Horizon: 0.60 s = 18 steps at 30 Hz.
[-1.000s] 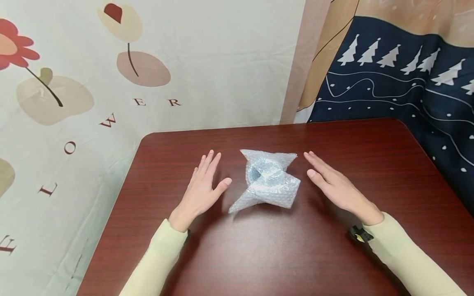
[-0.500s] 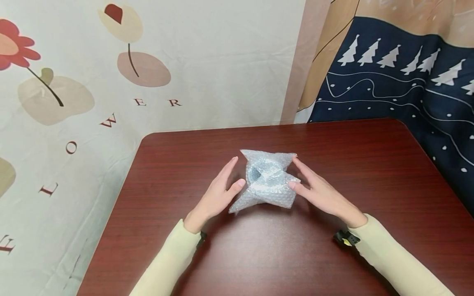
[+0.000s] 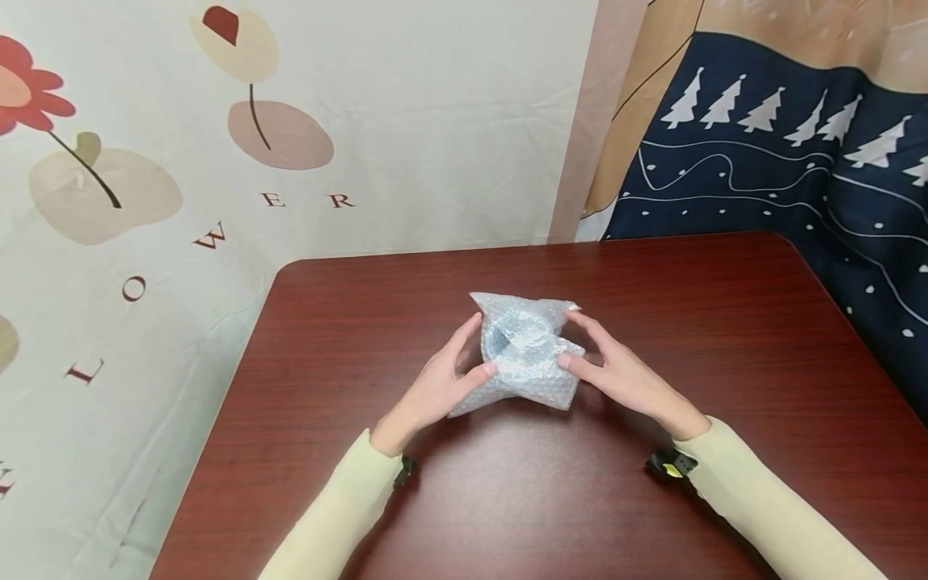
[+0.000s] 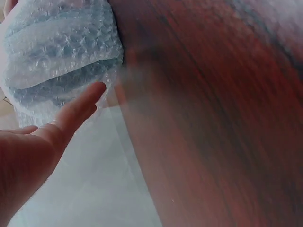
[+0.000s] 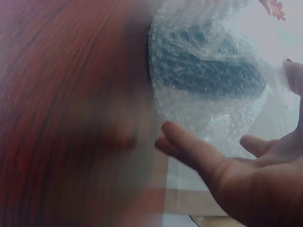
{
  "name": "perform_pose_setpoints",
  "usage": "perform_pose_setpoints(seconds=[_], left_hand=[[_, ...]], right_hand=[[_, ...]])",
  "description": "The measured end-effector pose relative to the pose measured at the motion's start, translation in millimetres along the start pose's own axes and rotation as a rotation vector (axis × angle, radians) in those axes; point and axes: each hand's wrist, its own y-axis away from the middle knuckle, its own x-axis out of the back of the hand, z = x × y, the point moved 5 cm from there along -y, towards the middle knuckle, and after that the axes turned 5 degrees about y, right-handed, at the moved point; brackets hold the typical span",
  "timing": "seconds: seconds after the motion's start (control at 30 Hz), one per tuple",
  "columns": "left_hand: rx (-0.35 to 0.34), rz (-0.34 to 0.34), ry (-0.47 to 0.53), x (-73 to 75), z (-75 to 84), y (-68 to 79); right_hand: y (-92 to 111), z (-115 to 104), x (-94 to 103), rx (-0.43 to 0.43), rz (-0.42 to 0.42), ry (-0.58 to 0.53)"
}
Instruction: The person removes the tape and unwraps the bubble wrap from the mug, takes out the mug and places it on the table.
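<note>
A bubble-wrapped bundle (image 3: 524, 342) sits on the table between my two hands, its loose corners sticking out. Something round and bluish shows through the plastic, but its kind is hidden. My left hand (image 3: 438, 383) is at the bundle's left side, thumb over the lower left flap, fingers extended. On the opposite side, my right hand (image 3: 627, 379) has its thumb against the right flap and its fingertips by the upper right corner. In the left wrist view, straight fingers (image 4: 78, 106) lie close along the bubble wrap (image 4: 61, 45). The right wrist view has loosely bent fingers (image 5: 189, 146) beside it.
The dark red wooden table (image 3: 522, 499) has rounded back corners. Behind it hangs a pale cloth (image 3: 435, 121) printed with flowers and letters. A navy cloth (image 3: 768, 177) with white trees hangs at the right. Dark wrist straps (image 3: 670, 465) show at the sleeves.
Both hands have moved inward from either side and now reach the bundle's edges, the left coming right, the right coming left. The bundle has stayed in about the same place.
</note>
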Motion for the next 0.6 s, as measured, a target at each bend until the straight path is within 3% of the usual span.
perform_pose_setpoints(seconds=[0.6], left_hand=[[0.027, 0.108, -0.002, 1.1, -3.4, -2.1]], right_hand=[[-27, -4, -9.7, -0.010, -0.032, -0.182]])
